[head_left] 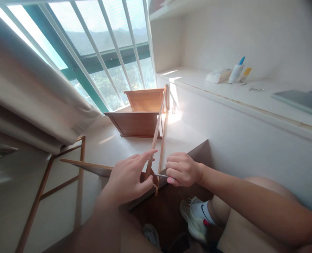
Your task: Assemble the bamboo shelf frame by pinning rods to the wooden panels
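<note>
A brown wooden shelf frame (156,140) with slanted panels stands in front of me on the light ledge. My left hand (132,175) grips its near rail, with the index finger stretched along it and the thumb below. In my right hand (182,169), fingers closed, is a thin metal tool (161,175), a screwdriver or hex key. Its shaft runs left to the frame's near lower end, where it meets the wood. The fist hides the handle. Past the rail are a darker panel (137,124) and a lighter one (145,99). Another panel (87,166) sticks out leftward behind my left hand.
A separate wooden ladder-like frame (59,182) lies at the left beside a curtain (39,98). Barred windows are ahead. On the white counter (198,86) at right are a tissue-like packet (218,76), a white container (235,73) and a flat grey device (300,100). My legs and shoes are below.
</note>
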Tool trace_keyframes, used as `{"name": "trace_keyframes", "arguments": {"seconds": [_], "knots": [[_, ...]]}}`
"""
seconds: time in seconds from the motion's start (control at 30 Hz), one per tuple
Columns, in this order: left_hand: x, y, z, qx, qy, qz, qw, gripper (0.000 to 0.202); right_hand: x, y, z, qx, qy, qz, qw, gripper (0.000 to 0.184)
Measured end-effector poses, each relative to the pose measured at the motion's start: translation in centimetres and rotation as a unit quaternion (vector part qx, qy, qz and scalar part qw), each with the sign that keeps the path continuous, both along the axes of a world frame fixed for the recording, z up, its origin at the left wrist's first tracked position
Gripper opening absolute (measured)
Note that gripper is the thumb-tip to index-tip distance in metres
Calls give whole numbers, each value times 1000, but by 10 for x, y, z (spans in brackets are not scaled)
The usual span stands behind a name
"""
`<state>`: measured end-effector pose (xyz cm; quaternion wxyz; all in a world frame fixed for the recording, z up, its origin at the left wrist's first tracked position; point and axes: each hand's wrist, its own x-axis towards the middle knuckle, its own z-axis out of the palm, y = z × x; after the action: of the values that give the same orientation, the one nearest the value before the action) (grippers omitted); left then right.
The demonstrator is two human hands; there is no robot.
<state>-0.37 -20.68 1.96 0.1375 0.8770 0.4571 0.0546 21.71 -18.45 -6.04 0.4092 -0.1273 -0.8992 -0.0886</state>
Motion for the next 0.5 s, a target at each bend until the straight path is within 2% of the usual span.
{"name": "trace_keyframes", "arguments": {"seconds": [0.1,0.2,0.37,0.5], "knots": [[-1,1,-1,-1,-8,4,1000,74,11,-13,2,-57,8,-58,997,41],[-3,0,-2,-4,-9,9,1000,74,24,-42,-13,-127,-13,-99,987,36],[-3,0,-6,0,-14,5,1000,72,47,-115,-71,-245,-45,-173,953,33],[8,2,-10,41,15,22,999,67,62,-169,-111,-320,50,-260,910,36]]}}
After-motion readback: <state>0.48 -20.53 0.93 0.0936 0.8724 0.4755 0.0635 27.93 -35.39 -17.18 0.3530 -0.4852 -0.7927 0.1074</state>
